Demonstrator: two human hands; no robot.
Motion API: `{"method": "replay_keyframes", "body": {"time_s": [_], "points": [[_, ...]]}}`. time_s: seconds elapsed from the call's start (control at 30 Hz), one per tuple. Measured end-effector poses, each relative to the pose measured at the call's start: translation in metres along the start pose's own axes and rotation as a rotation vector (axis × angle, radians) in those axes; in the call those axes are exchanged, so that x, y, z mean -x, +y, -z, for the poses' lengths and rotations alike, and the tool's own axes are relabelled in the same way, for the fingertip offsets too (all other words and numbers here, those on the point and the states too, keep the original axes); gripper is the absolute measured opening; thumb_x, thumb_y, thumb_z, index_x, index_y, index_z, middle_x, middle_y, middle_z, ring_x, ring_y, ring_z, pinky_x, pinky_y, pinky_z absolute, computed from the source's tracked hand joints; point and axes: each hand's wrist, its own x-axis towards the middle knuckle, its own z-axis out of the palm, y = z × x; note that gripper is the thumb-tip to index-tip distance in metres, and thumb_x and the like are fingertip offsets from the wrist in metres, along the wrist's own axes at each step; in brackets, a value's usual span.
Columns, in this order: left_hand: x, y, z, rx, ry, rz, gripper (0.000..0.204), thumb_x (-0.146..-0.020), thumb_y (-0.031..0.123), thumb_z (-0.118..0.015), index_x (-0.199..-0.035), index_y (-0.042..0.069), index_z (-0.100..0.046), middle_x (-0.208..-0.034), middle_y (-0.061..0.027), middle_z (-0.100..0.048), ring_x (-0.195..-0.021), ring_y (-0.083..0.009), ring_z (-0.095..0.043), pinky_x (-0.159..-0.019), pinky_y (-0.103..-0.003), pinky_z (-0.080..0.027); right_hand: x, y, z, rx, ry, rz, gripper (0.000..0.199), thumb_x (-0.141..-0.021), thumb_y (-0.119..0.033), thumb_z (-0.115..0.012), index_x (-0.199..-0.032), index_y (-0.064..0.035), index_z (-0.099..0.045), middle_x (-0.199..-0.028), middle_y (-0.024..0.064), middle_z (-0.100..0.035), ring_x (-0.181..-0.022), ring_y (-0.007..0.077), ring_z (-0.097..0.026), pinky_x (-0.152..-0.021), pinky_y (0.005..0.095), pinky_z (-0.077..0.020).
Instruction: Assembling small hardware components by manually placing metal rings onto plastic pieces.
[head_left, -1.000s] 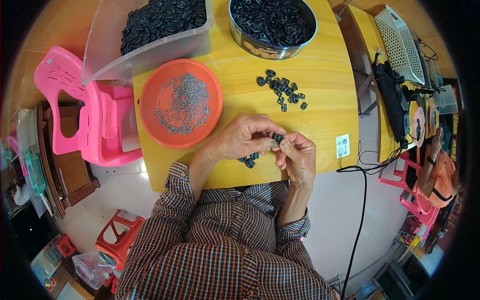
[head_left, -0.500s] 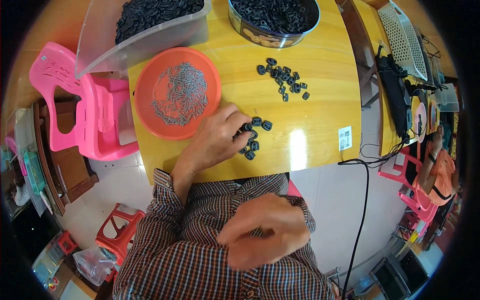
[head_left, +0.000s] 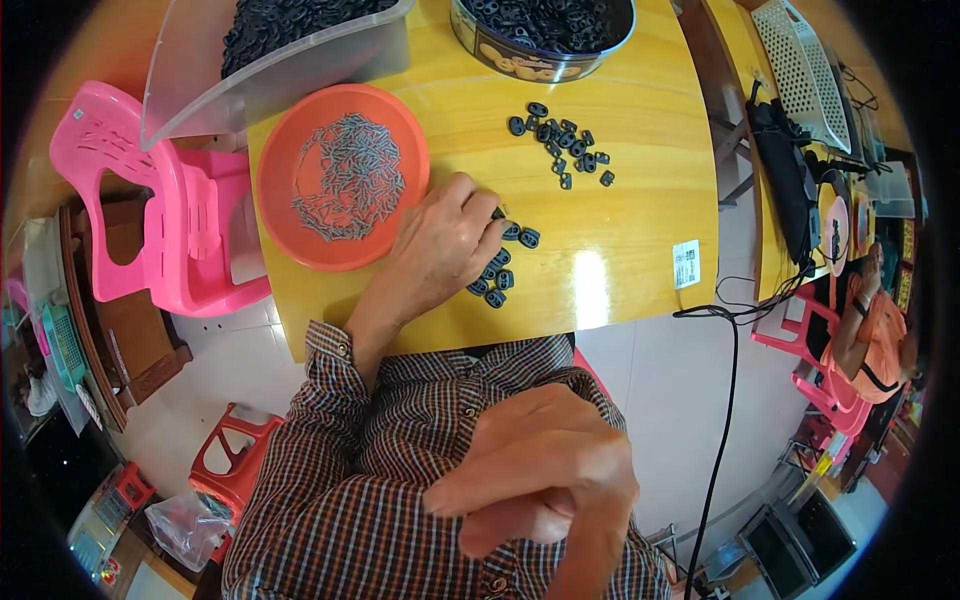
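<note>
My left hand [head_left: 445, 235] is over the table, just right of the orange-red bowl [head_left: 268, 215], which holds many small grey metal pieces that look like springs. Its thumb and fingers pinch a black plastic cord lock [head_left: 497, 213], mostly covered by the fingertips. Right beside and below those fingers lies a small cluster of black two-hole cord locks [head_left: 503, 279]. My right hand [head_left: 545, 470] is raised before my chest, off the table, its fingers curled and somewhat blurred. Whatever its fingertips hold, if anything, is hidden.
A clear plastic bin [head_left: 300, 85] and a round tin [head_left: 530, 65], both full of black parts, stand at the far edge. More loose black pieces [head_left: 575, 145] lie right of centre. A white label [head_left: 686, 264] is on the table; a black cable [head_left: 725, 420] hangs at right.
My left hand has shifted slightly upward, away from the cluster, with the cord lock. My right hand has turned, its wrist now lower right. The whole view has tilted a little.
</note>
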Motion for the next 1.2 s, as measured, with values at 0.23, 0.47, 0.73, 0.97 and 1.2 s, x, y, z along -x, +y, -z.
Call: {"method": "replay_keyframes", "body": {"time_s": [0.23, 0.47, 0.73, 0.97, 1.2], "points": [[0.001, -0.002, 0.007, -0.054, -0.007, 0.001, 0.014, -0.079, 0.010, -0.060, -0.088, -0.001, -0.057, -0.088, -0.0152, -0.051, -0.079, -0.0339, -0.058, -0.066, -0.045, -0.048, -0.006, 0.032, 0.047, 0.654, -0.088, 0.089, 0.015, -0.071, 0.000, -0.068, -0.087, -0.0016, -0.068, -0.071, 0.0086, -0.061, -0.057, 0.0205, -0.059, -0.047, 0.0287, -0.0450], [-0.002, 0.001, 0.006, -0.006, -0.045, 0.034, 0.022, -0.077, 0.001, -0.061, -0.098, -0.002, -0.059, -0.090, -0.0156, -0.053, -0.078, -0.0359, -0.058, -0.066, -0.044, -0.049, -0.006, 0.098, 0.089, 1.107, 0.403, -0.156, 0.008, -0.076, 0.001, -0.066, -0.084, -0.0019, -0.064, -0.075, 0.0113, -0.059, -0.051, 0.0225, -0.059, -0.046, 0.0299, -0.0460], [-0.002, -0.006, 0.003, 0.008, 0.007, 0.020, 0.021, -0.079, 0.000, -0.059, -0.100, -0.002, -0.058, -0.091, -0.0163, -0.053, -0.079, -0.0363, -0.058, -0.066, -0.043, -0.049, -0.015, 0.115, 0.083, 1.387, 0.312, -0.177, 0.005, -0.076, -0.009, -0.066, -0.080, -0.0058, -0.066, -0.076, 0.0107, -0.057, -0.056, 0.0305, -0.060, -0.050, 0.0392, -0.0484], [-0.005, -0.005, -0.002, 0.035, 0.047, 0.009, 0.011, -0.078, 0.001, -0.058, -0.088, -0.002, -0.056, -0.089, -0.0188, -0.052, -0.076, -0.0384, -0.059, -0.065, -0.046, -0.050, -0.017, 0.119, 0.080, 1.517, 0.260, -0.160, 0.005, -0.077, -0.009, -0.065, -0.076, -0.0044, -0.064, -0.075, 0.0117, -0.055, -0.056, 0.0305, -0.061, -0.049, 0.0403, -0.0480], [-0.006, -0.008, -0.006, 0.042, 0.019, -0.005, 0.015, -0.077, 0.000, -0.060, -0.091, -0.001, -0.058, -0.089, -0.0161, -0.054, -0.074, -0.0349, -0.061, -0.062, -0.042, -0.052, -0.021, 0.125, 0.080, 1.597, 0.216, -0.260, 0.009, -0.080, -0.010, -0.062, -0.076, -0.0025, -0.058, -0.076, 0.0147, -0.055, -0.056, 0.0330, -0.060, -0.049, 0.0411, -0.0482]]}}
